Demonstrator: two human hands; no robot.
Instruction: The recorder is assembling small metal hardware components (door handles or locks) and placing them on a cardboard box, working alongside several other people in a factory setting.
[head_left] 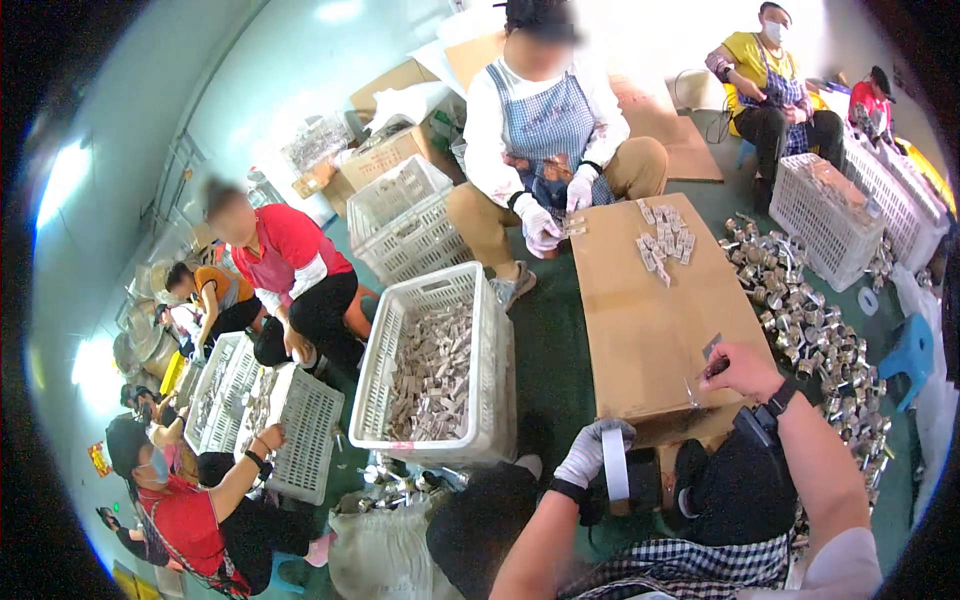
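White flat band [616, 466]: gripped in my gloved left hand [584, 456], beside the near left corner of the brown cardboard box [640, 320].
My bare right hand [742, 371]: fingers bunched by its near right corner; whether gripping, I cannot tell.

The left hand [585, 455], in pale glove, is beside the near left corner of the box [650, 340], its fingers curled. The right hand [748, 370] is over the near right corner, fingertips drawn together. Both wrists wear dark bands.

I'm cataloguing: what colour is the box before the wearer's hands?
Brown: the box shows best in the head view.
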